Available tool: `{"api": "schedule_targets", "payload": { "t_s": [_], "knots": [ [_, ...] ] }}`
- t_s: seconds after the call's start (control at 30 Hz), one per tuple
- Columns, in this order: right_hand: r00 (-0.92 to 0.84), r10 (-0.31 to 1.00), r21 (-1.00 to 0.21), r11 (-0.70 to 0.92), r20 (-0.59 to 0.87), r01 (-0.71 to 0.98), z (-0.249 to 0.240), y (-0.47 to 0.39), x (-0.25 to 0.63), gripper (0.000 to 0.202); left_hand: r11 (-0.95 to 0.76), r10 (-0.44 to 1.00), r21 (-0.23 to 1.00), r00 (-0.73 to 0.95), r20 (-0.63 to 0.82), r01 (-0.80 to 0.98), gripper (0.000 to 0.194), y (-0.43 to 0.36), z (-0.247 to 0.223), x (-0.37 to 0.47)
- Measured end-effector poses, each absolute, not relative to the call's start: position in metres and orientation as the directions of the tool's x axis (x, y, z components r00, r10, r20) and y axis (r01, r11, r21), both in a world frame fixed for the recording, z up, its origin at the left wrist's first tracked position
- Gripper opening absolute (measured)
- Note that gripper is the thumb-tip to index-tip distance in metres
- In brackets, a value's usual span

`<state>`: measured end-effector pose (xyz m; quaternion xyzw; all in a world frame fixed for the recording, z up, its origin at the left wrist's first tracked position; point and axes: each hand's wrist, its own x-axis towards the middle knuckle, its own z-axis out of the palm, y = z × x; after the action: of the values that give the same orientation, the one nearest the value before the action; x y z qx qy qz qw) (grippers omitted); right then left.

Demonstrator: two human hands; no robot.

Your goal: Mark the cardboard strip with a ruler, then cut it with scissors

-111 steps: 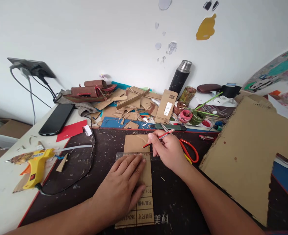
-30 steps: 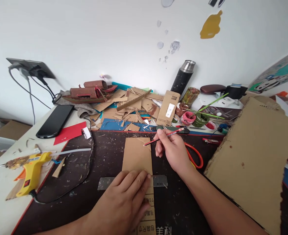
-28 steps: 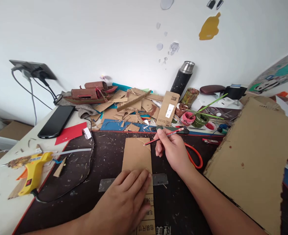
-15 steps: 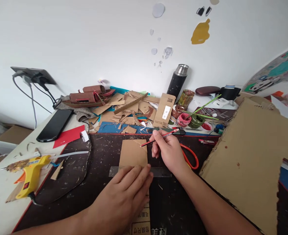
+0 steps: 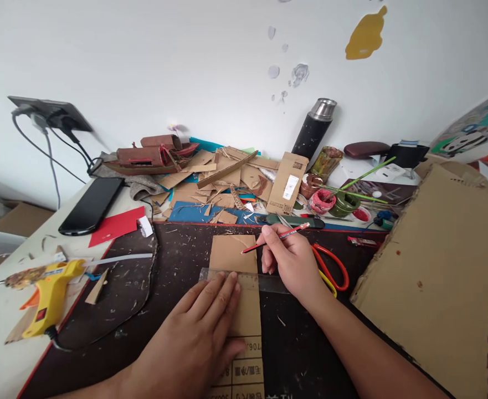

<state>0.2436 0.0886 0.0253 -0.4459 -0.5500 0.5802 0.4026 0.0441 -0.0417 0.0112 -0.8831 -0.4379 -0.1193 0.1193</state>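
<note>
while the left hand (image 5: 204, 316) lies flat and unclenched, its fingertips resting on the clear ruler (image 5: 271, 284), the right hand (image 5: 289, 257) pinches a red-and-black pencil (image 5: 296, 230) between thumb and fingers. the cardboard strip (image 5: 246, 313) sits on the dark surface (image 5: 306, 354), running lengthwise away from the person, with the ruler laid across it and poking out past both edges. the pencil's point hangs over the far part of the strip, beyond the ruler; whether it touches, i can't tell.

a few things could go wrong, i'd judge. the ruler looks smooth, and the left fingers bear on it mostly left of the strip's middle, so a sideways push from the pencil could swing its right end. that end also reaches close to the right hand, whose heel might nudge it. the strip has a crease near its far right corner, where a pencil point could snag or tear the paper skin. little crumbs of scrap on the surface could get underneath and make the strip rock. the orange-handled scissors (image 5: 340, 262), just beside the right wrist, could be knocked by a wide sweep.
</note>
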Motion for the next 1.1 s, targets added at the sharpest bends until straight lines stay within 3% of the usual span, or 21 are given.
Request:
{"api": "schedule_targets", "payload": {
  "t_s": [0.33,0.8,1.1],
  "knots": [
    [-0.284,0.959,-0.996,0.021,-0.004,0.085,0.027,0.078,0.241,0.052,-0.545,0.821,0.053,0.519,0.239,0.837,0.066,-0.045,-0.001,0.04],
    [-0.123,0.987,-0.984,-0.122,-0.106,-0.133,0.014,0.103,0.25,0.058,-0.551,0.803,0.015,0.526,0.28,0.834,0.065,-0.044,-0.002,0.044],
    [-0.094,0.995,-0.999,-0.042,-0.043,0.008,0.023,0.104,0.254,0.059,-0.586,0.771,-0.01,0.562,0.299,0.81,0.067,-0.039,0.005,0.044]
  ]
}}
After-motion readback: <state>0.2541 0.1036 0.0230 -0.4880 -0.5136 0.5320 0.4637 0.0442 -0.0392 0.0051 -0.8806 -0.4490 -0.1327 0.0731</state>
